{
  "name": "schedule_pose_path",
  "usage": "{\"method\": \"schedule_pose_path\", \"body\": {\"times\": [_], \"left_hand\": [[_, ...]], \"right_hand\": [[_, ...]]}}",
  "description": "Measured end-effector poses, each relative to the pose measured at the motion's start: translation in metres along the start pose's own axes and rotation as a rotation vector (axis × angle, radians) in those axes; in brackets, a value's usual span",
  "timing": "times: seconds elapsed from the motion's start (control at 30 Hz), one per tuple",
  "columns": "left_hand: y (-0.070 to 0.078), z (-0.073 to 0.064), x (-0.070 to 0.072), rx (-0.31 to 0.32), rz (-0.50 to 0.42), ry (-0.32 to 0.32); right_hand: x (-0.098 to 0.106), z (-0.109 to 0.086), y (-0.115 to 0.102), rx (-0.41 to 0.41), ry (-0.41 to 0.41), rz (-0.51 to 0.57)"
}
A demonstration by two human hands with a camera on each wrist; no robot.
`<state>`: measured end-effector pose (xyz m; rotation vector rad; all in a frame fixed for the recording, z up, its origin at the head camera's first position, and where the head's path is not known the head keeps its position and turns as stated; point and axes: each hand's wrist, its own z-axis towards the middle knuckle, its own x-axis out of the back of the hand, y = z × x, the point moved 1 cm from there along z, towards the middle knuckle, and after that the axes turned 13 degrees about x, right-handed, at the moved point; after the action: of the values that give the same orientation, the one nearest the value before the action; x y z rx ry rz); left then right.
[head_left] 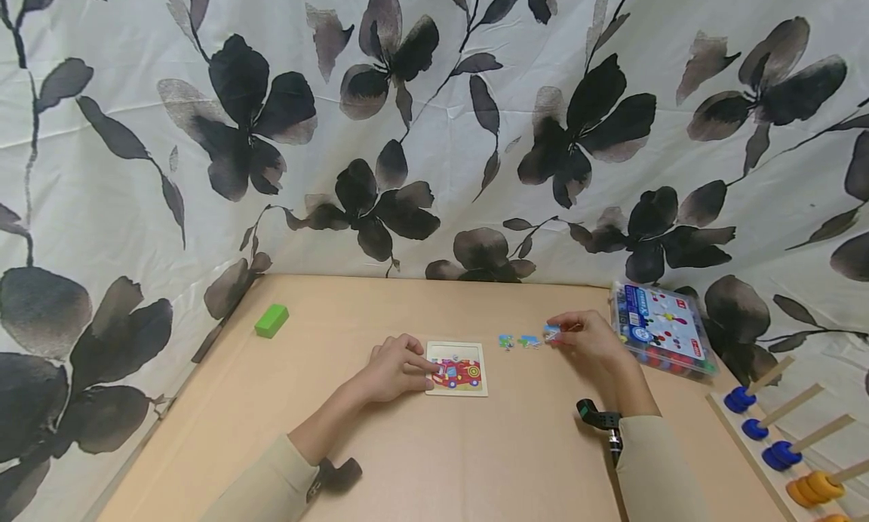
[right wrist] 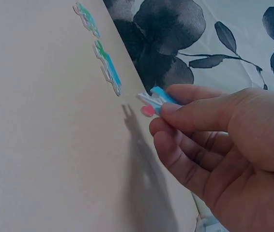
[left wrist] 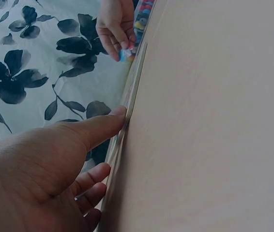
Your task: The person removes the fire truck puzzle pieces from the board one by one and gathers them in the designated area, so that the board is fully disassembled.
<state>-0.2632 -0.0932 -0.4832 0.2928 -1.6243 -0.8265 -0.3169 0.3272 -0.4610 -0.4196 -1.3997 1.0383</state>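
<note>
My left hand [head_left: 397, 370] holds the left edge of a small wooden jigsaw board [head_left: 468, 391], its fingertips reaching over the rim. The board's picture shows a red tractor-like vehicle. In the left wrist view the board [left wrist: 136, 94] appears edge-on, with the thumb against its rim and the other fingers bent beside it. My right hand [head_left: 592, 339] pinches a blue, white and pink jigsaw piece [right wrist: 159, 100] between thumb and index finger, above the table. Two more pieces, one blue-green [head_left: 506, 342] and one blue [head_left: 529, 342], lie in a row between board and hand.
A green block [head_left: 271, 321] lies at the back left of the table. Beyond my right hand stands a clear plastic case [head_left: 661, 330] of coloured parts. A wooden peg rack [head_left: 753, 454] with blue and orange rings is at the right edge. Floral cloth [head_left: 421, 145] hangs behind the table.
</note>
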Motion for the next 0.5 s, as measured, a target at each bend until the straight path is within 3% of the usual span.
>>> {"method": "schedule_pose_path", "body": {"times": [0.5], "left_hand": [[-0.001, -0.0003, -0.0003, 0.021, 0.012, -0.007]], "right_hand": [[0.0002, -0.0031, 0.0039, -0.044, -0.074, -0.026]]}}
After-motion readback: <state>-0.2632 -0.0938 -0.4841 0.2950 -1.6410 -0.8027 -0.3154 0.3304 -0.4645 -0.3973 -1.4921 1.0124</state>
